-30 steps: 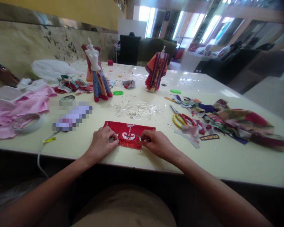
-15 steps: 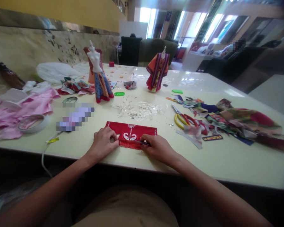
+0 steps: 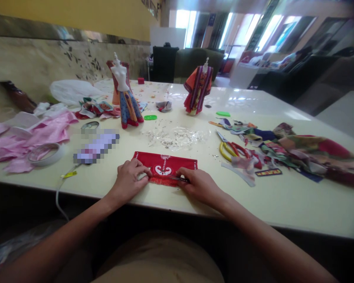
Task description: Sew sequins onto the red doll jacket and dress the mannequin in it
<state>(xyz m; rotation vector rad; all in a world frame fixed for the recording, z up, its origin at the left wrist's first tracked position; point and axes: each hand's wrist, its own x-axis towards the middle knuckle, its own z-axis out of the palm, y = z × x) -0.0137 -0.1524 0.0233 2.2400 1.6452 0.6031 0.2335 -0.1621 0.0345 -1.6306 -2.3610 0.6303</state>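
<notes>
A red fabric strip point(image 3: 165, 167) with a white scroll motif lies flat on the cream table point(image 3: 283, 208), near its front edge. My left hand point(image 3: 130, 181) grips the strip's left end with curled fingers. My right hand point(image 3: 198, 186) rests on its right end and pinches a slim metal tool point(image 3: 179, 179), probably tweezers, whose tip lies on the fabric. Scattered bright specks lie around the strip.
Beyond the strip lies a clear plastic sheet point(image 3: 174, 137) with silver bits. Yellow-handled scissors point(image 3: 226, 151) and heaped fabric scraps point(image 3: 301, 151) lie right; pink cloth point(image 3: 38, 135) and a tape roll point(image 3: 45, 154) lie left. Two dressed mannequins point(image 3: 126, 104) point(image 3: 198, 91) stand farther back.
The view has shifted slightly, moving the table a little rightward in the picture. Both hands stay on the red strip, with no clear change in their hold.
</notes>
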